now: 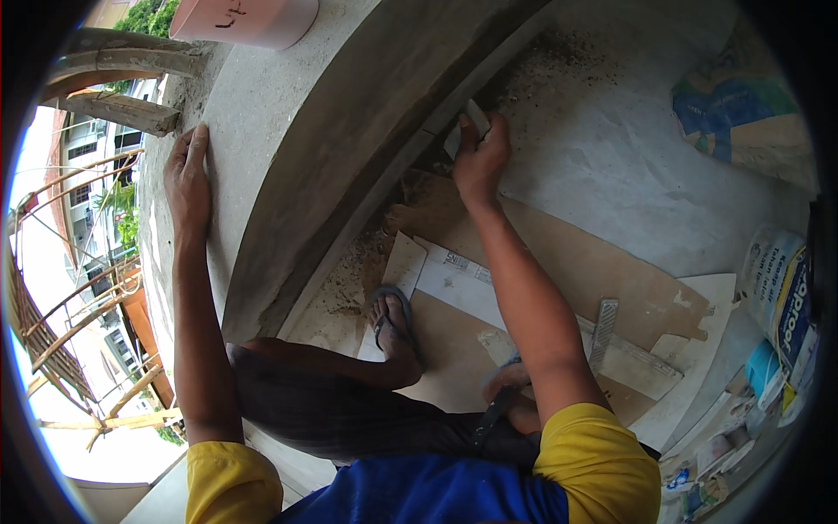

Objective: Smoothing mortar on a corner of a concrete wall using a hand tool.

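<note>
My left hand (pixel 187 183) lies on the outer edge of a curved concrete ledge (pixel 253 113), fingers stretched out, holding nothing. In my right hand (pixel 484 164) is a flat, pale grey scraper-like tool (pixel 477 115), partly covered by my fingers and thumb. The tool is at the foot of the ledge's inner face (pixel 340 140), beside a narrow step. I cannot tell whether its edge touches the surface. Loose dirt and crumbs (pixel 559 74) lie on the floor just beyond my right hand.
Cardboard (pixel 567 244) covers the floor around my sandalled foot (pixel 393 319); a perforated metal strip (pixel 603 334) lies on it. A pinkish bucket (pixel 249 19) stands on the ledge. At right are a printed sack (pixel 742 113) and a plastic tub (pixel 772 279). Wooden poles (pixel 105 419) stand outside.
</note>
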Motion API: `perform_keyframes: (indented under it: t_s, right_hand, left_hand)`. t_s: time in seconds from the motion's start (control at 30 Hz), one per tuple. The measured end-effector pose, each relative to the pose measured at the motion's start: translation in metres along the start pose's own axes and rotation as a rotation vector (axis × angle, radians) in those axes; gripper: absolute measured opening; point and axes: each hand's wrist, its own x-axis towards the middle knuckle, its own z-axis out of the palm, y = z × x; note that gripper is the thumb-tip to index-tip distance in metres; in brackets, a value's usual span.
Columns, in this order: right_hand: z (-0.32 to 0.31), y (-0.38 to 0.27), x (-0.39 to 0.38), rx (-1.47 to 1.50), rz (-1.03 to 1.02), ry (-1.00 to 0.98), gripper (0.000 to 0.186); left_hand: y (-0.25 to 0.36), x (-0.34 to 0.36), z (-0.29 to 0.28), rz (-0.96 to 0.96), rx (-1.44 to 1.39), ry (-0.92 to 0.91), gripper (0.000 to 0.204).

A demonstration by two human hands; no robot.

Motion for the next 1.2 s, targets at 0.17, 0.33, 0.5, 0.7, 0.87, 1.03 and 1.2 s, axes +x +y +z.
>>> perform_keyframes:
  t_s: [0.17,0.33,0.5,0.7,0.87,1.03,1.2]
  right_hand:
    - [0.001,0.002,0.069,0.122,0.137,0.054,0.02]
    - [0.023,0.02,0.095,0.148,-0.082,0.179,0.017]
    - [0.044,-0.002,0.026,-0.075,-0.113,0.156,0.013]
    - [0.041,-0.003,-0.019,0.158,-0.131,0.014,0.015]
    - [0.027,0.01,0.103,0.111,-0.047,0.265,0.012]
    - [0.031,0.007,0.089,0.115,-0.042,0.256,0.008]
    - [0.045,-0.03,-0.024,0.12,0.048,0.102,0.015]
  left_hand:
    - [0.004,-0.002,0.003,-0.026,0.042,0.007,0.048]
    - [0.012,-0.002,0.013,0.003,0.127,0.055,0.049]
    - [0.019,-0.002,0.01,-0.075,0.176,0.078,0.048]
    - [0.017,0.003,0.015,-0.041,0.156,0.084,0.046]
    - [0.013,0.004,0.008,-0.048,0.115,0.054,0.045]
    - [0.011,0.004,0.01,-0.016,0.115,0.023,0.045]
    - [0.013,0.007,0.01,-0.028,0.045,-0.052,0.045]
